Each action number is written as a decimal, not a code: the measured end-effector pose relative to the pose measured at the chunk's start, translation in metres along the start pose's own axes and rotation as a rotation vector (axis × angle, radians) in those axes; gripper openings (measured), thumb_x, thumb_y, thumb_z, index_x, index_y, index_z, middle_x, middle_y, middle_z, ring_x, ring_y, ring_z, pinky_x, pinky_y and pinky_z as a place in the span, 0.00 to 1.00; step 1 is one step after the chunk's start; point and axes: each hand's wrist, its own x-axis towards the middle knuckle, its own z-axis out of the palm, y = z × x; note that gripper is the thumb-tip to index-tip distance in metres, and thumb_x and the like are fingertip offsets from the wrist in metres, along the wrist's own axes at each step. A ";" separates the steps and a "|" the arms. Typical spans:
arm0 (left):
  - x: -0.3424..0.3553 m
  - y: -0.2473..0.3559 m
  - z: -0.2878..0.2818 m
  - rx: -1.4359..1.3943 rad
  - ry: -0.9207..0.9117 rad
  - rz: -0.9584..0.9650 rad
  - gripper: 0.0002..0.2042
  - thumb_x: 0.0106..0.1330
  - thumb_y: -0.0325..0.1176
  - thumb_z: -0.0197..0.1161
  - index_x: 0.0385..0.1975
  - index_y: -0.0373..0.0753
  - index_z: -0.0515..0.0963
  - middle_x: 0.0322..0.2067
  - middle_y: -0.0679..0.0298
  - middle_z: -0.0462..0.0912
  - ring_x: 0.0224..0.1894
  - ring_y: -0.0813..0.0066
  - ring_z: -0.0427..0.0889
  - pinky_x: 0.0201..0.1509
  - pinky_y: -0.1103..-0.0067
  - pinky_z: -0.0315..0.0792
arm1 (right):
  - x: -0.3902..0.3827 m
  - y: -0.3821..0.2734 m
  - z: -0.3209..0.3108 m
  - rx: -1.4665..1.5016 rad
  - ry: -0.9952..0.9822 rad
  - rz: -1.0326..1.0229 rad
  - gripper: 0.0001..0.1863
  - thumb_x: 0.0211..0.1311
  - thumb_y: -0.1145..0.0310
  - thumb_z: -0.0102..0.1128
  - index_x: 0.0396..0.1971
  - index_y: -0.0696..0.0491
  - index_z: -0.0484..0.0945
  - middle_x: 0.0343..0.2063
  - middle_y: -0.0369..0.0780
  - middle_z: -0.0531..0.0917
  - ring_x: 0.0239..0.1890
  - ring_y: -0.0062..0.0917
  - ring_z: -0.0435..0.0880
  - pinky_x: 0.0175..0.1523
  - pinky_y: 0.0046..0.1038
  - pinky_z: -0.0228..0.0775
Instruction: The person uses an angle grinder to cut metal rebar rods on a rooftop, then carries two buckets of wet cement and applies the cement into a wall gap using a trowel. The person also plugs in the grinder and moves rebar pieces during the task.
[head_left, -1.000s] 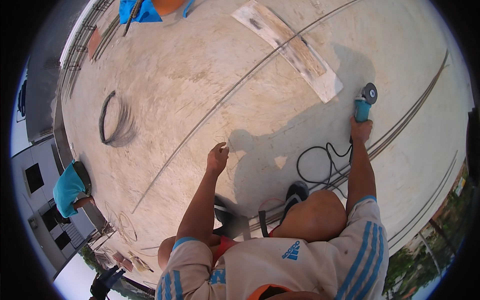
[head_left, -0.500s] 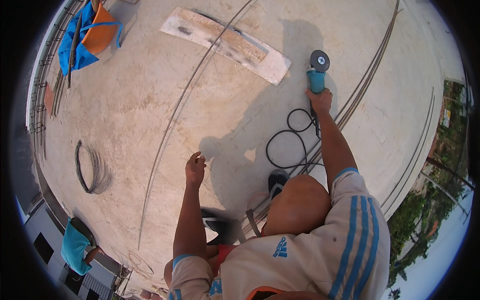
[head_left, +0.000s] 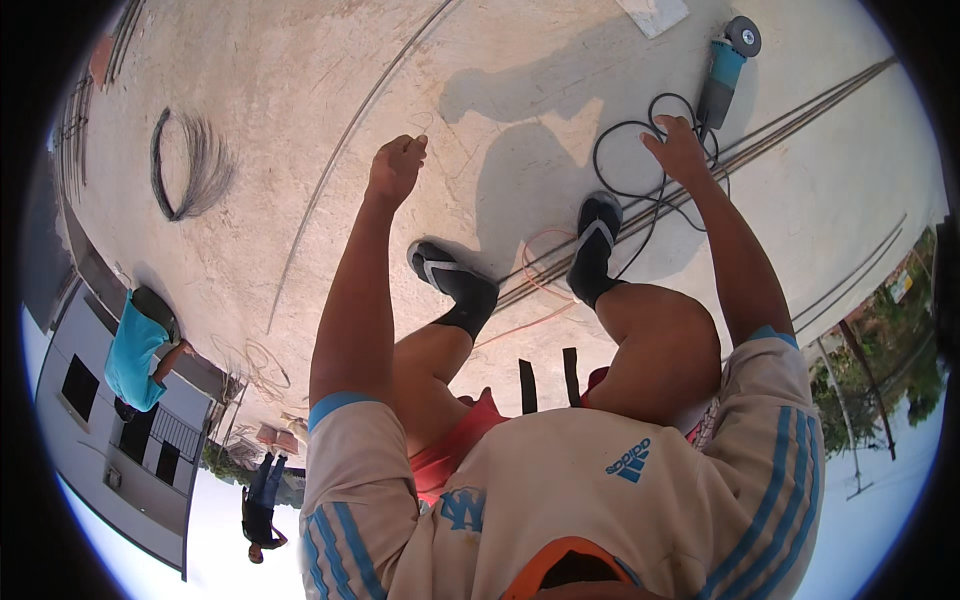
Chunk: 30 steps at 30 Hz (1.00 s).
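In the head view, the left hand (head_left: 397, 170) is closed, fingertips apparently pinching a thin wire (head_left: 427, 119) above the concrete slab (head_left: 290, 80). The right hand (head_left: 680, 152) is open, thumb and fingers spread, just beside the handle end of the angle grinder (head_left: 722, 75), which lies towards the slab's right edge near some steel rods (head_left: 790, 122). Good handling calls for a full grip on the body, fingers clear of the disc (head_left: 744, 37), and the looped cord (head_left: 596, 155) kept free of the feet (head_left: 598, 222).
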 end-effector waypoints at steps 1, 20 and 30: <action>-0.018 -0.001 -0.004 0.013 -0.025 -0.007 0.17 0.67 0.45 0.53 0.36 0.34 0.77 0.33 0.61 0.81 0.37 0.74 0.80 0.39 0.75 0.73 | -0.019 -0.013 0.008 0.028 -0.108 -0.022 0.30 0.57 0.49 0.62 0.52 0.56 0.74 0.46 0.50 0.77 0.49 0.43 0.78 0.54 0.39 0.70; -0.380 -0.036 -0.050 -0.032 -0.243 -0.169 0.15 0.65 0.41 0.55 0.41 0.35 0.76 0.34 0.61 0.81 0.35 0.75 0.80 0.36 0.77 0.73 | -0.593 -0.018 -0.096 0.667 -0.183 0.809 0.23 0.58 0.55 0.61 0.44 0.60 0.78 0.35 0.51 0.84 0.40 0.41 0.83 0.45 0.37 0.74; -0.478 0.030 0.020 -0.285 -0.099 -0.298 0.14 0.68 0.39 0.55 0.43 0.34 0.75 0.32 0.64 0.80 0.33 0.78 0.78 0.36 0.81 0.72 | -0.439 -0.050 -0.109 0.093 -0.393 0.227 0.18 0.59 0.58 0.59 0.45 0.53 0.80 0.43 0.46 0.81 0.47 0.37 0.80 0.53 0.37 0.71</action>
